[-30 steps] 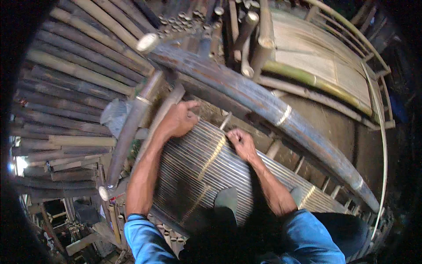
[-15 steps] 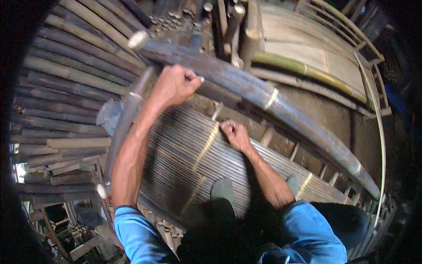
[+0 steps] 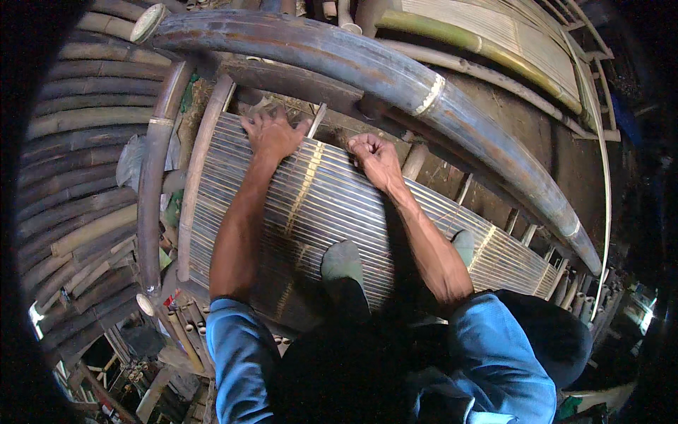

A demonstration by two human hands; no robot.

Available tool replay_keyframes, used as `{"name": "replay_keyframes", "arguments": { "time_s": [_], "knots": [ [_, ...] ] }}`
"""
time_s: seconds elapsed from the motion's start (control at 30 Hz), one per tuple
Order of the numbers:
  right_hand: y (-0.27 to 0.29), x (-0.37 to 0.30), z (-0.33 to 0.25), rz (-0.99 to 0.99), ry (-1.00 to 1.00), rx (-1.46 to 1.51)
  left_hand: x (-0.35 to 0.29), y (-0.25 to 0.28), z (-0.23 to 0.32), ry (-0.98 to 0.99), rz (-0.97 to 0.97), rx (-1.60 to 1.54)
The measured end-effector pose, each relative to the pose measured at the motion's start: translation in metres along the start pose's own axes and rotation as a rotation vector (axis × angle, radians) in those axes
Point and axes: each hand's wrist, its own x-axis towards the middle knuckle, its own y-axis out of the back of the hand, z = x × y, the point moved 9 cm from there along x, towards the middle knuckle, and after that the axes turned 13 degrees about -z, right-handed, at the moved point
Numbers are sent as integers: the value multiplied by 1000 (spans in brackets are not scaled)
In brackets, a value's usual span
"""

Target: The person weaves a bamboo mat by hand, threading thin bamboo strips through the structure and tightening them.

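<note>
Slatted panel (image 3: 339, 205), long axis down-rightward | your left hand (image 3: 272, 136): far edge, fingers spread | your right hand (image 3: 376, 161): pinched together, contents unclear

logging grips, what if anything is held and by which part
Left hand: spread at the edge of the slatted panel, nothing visibly held. Right hand: pinched, any hold unclear.

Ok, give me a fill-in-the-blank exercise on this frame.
The sleeves are ____.
Spread open at the slatted panel is the ____.
Of both hands, nearer the pale band on the thick pole is the ____.
The crumpled grey sheet lies on the picture's ____ side.

Missing words: blue; left hand; right hand; left.
</note>
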Motion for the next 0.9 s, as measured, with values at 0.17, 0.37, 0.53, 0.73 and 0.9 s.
{"name": "replay_keyframes", "arguments": {
  "time_s": [0.17,0.37,0.53,0.73,0.9],
  "knots": [
    [1,8,3,8,-23,-52,-2,15,-17,-1,330,125],
    [1,14,-1,43,-18,-154,7,17,3,-290,290,-434],
    [0,15,-7,61,-43,-232,-2,33,19,-570,-19,-1544],
    [-21,15,-40,-12,69,-259,-39,46,49,-794,-308,-1514],
    [-21,8,-60,-72,118,-190,-53,51,33,-847,-352,-1678]
  ]
}}
